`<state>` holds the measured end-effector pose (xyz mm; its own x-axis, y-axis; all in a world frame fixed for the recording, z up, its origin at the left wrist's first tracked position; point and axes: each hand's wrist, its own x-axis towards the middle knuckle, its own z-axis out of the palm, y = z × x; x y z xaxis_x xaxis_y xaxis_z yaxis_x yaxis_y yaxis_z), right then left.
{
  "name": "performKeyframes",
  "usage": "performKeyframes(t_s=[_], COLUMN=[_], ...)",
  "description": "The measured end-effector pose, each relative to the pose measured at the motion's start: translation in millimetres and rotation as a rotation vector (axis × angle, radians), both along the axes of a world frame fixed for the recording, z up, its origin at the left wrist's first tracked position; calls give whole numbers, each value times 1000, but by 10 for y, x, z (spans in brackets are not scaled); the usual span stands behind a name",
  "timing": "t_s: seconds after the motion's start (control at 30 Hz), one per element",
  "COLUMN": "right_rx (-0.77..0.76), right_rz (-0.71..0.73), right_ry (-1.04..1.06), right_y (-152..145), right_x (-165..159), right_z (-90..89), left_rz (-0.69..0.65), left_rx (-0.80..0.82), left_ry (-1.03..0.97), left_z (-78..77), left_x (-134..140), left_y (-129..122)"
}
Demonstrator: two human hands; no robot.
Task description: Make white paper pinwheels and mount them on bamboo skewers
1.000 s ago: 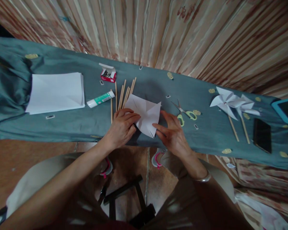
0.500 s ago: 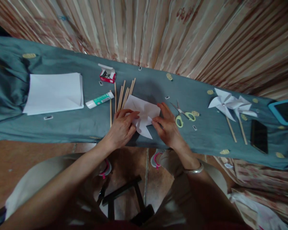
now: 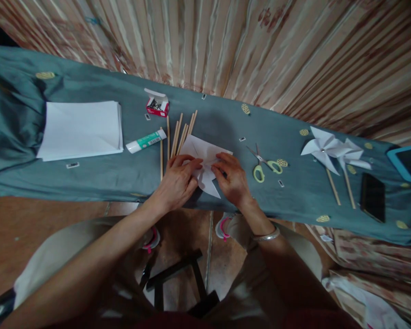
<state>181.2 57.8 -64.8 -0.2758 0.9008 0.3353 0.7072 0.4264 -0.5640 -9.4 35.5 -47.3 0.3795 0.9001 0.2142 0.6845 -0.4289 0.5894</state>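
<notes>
A square of white paper (image 3: pixel 205 148), cut in from its corners, lies in front of me with some points folded toward the middle. My left hand (image 3: pixel 180 180) presses on its left side, thumb and fingers closed at the folded centre. From the right, my right hand (image 3: pixel 231 176) pinches a paper flap close to the middle, its fingertips near those of the left. Several wooden sticks (image 3: pixel 176 132) lie just behind and left of the paper, partly covered by it and by my left hand. Green-handled scissors (image 3: pixel 260 162) rest open to the right.
At left lie a stack of white paper (image 3: pixel 82 130) and a glue stick (image 3: pixel 145 140). An open red box of metal pins (image 3: pixel 156 106) stands at the back. Two paper pinwheels (image 3: pixel 324 148), a dark phone (image 3: pixel 372 196) and a blue-framed device (image 3: pixel 409 161) are at right.
My right hand has moved left, bringing the right flap of the paper in toward the centre. The left hand stays on the paper. The whole view has shifted slightly.
</notes>
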Motion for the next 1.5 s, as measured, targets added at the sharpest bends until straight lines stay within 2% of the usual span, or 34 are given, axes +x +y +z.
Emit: performKeyframes(t_s=[0.2,0.53,0.9,1.5], right_rx=[20,78,144,129], right_rz=[-63,-43,-70,-63], right_ry=[38,79,51,125], right_y=[-12,-15,-45,-42], right_x=[-24,-54,-86,-122], right_z=[-45,-128,-143,-175], left_rz=[0,-2,-2,5], left_rx=[10,20,10,75], left_ry=[2,19,12,25], left_z=[-15,-26,-1,-18], left_x=[-2,-4,-2,-1], left_y=[2,5,13,13])
